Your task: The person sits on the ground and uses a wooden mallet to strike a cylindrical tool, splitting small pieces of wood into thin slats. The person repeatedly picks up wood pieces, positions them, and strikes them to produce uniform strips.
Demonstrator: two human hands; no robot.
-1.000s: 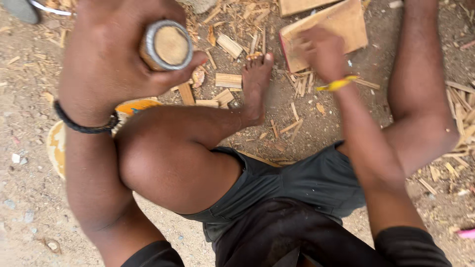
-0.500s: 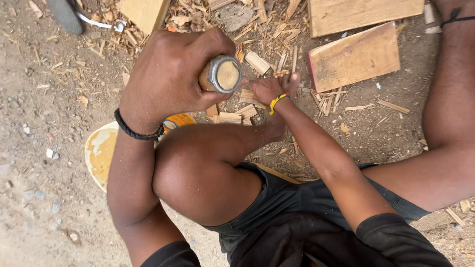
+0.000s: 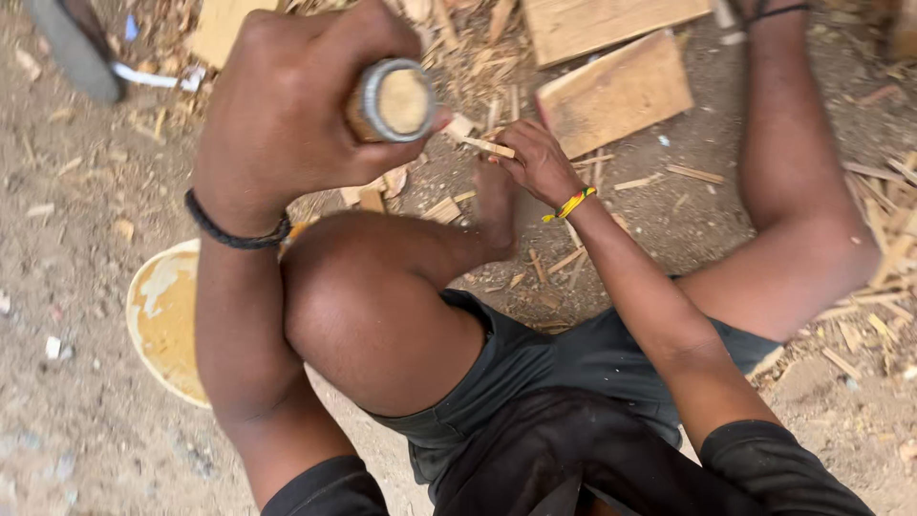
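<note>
My left hand [image 3: 287, 115] is shut tight on a raised tool handle [image 3: 392, 100] and my right hand [image 3: 540, 162] pinches a thin wood strip [image 3: 487, 146] just below it, so I think a crooked hit could land on my fingers.

Black sleeves, dk shorts; black cord wristband [image 3: 234, 232]; yellow-green band [image 3: 570, 204]; barefoot.

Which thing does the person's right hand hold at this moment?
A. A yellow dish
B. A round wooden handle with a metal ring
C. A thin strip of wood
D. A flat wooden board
C. The right hand pinches a thin strip of wood between its fingers, while the left hand grips the round handle with the metal ring.
</note>
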